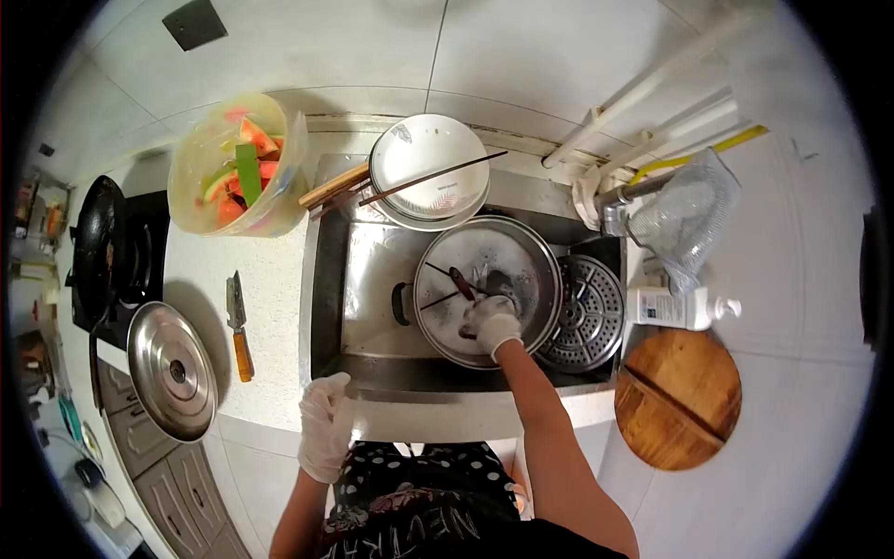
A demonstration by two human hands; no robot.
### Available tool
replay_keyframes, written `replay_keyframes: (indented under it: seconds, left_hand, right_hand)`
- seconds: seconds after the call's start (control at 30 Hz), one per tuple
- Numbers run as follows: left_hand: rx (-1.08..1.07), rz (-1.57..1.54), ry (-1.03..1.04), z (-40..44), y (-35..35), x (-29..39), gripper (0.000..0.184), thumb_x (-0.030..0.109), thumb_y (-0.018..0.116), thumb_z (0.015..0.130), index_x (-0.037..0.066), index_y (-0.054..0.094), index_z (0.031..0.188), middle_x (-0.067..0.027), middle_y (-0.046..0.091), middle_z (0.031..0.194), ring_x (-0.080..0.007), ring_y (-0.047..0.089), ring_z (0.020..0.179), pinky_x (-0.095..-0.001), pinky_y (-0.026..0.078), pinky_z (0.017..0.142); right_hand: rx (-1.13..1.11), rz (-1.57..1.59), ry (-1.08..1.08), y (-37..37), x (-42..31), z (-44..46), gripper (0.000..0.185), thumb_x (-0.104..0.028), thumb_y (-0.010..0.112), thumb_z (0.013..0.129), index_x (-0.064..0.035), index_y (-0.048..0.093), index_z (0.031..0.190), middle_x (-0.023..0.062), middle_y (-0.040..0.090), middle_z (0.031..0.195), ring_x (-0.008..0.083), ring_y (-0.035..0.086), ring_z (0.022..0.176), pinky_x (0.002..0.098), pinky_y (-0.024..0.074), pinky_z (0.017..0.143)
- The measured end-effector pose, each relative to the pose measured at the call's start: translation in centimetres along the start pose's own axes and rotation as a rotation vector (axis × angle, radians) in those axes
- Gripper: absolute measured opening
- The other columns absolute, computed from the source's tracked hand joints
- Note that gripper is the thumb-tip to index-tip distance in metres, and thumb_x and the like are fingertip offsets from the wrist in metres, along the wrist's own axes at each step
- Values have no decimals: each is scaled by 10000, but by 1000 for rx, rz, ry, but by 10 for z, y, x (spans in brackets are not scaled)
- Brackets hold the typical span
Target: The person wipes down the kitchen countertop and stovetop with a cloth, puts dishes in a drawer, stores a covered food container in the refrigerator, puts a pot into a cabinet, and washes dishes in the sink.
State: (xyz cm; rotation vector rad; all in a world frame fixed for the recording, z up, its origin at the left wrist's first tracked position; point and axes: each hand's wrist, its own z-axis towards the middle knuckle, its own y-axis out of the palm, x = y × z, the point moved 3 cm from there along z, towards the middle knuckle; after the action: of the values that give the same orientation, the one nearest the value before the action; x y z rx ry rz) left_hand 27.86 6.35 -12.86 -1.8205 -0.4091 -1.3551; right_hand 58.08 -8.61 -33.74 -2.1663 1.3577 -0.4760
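Observation:
In the sink [372, 368] stands a large steel pot [557, 298] of foamy water. My right hand [494, 326], in a white glove, reaches into it, its fingers at the foam beside a dark red-and-black utensil [461, 283]; what they hold, if anything, is hidden. Thin dark sticks lie near the utensil. My left hand [326, 429], also gloved, is at the counter's front edge, left of the sink's front; its fingers are bunched and blurred. Behind the pot, stacked white bowls [428, 168] carry a chopstick [438, 177] across the top.
Right of the pot is a steamer rack [587, 312], then a white bottle [670, 307] and a round wooden board [680, 401]. The left counter holds a knife [238, 321], a lid [177, 373] and a bin [191, 154] of melon rinds. A wok [101, 247] sits farther left.

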Motion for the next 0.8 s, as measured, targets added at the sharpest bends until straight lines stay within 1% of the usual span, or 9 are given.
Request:
replay_keyframes:
  seconds: [0.1,0.23,0.37,0.4,0.5,0.53,0.67,0.77,0.8]
  left_hand:
    - [53,-102,-237,-16,40,5,188,40,521,791,-49,571,948,-143,560,935,-186,515,813,-301,430,755]
    - [6,-218,-399,-30,78,14,203,46,503,826,-56,551,995,-139,567,947,-180,530,858,-291,432,771]
    - [76,-130,-311,-33,88,23,177,29,504,825,-41,553,980,-149,581,939,-191,550,856,-301,446,769]
    - [90,-68,-254,-38,88,14,166,29,506,823,-37,556,966,-152,584,935,-196,556,853,-305,450,764]
    - [80,62,-194,-43,87,6,123,30,509,815,-31,570,903,-162,594,915,-218,576,819,-311,468,720]
    - [68,86,-181,-43,87,8,121,30,506,817,-32,572,898,-159,594,908,-216,576,807,-306,469,711]
    - [65,3,-203,-42,89,18,132,24,505,819,-35,580,911,-157,597,894,-203,573,785,-288,468,687]
    - [23,-34,-314,-40,100,19,130,26,503,827,-12,579,926,-164,600,899,-220,572,811,-316,463,712]
    - [31,-86,-359,-41,104,17,106,12,514,818,-10,568,906,-160,596,912,-223,572,812,-312,463,701]
  right_hand:
    - [-183,-571,-541,8,-6,-7,384,-264,556,831,-48,575,1148,150,530,1223,328,533,1087,404,452,878]
    - [-175,-232,-145,-12,2,-4,286,-163,562,814,-77,638,1076,154,550,1191,281,556,1056,378,473,829]
    - [23,429,-790,-16,27,15,258,-169,562,773,-109,656,1006,122,594,1106,297,561,998,383,474,810]
    - [207,507,-840,-10,36,25,233,-191,534,805,-78,630,984,149,609,1030,323,570,937,391,471,799]
    - [175,369,-264,-11,33,26,244,-220,496,840,-62,603,992,180,616,977,318,586,910,385,474,784]
    - [297,222,-291,-2,29,33,270,-265,496,844,-64,598,993,179,627,963,308,605,900,389,485,748]
    - [-19,-622,-834,65,-22,45,249,-179,520,834,-32,623,1007,156,646,955,289,629,848,396,490,699]
    - [-53,-632,-627,1,-32,5,177,-68,522,801,-68,670,898,154,655,905,264,641,822,380,501,678]
    - [36,-629,-666,53,-26,47,142,-68,552,784,-56,683,838,137,658,894,253,642,816,372,503,659]
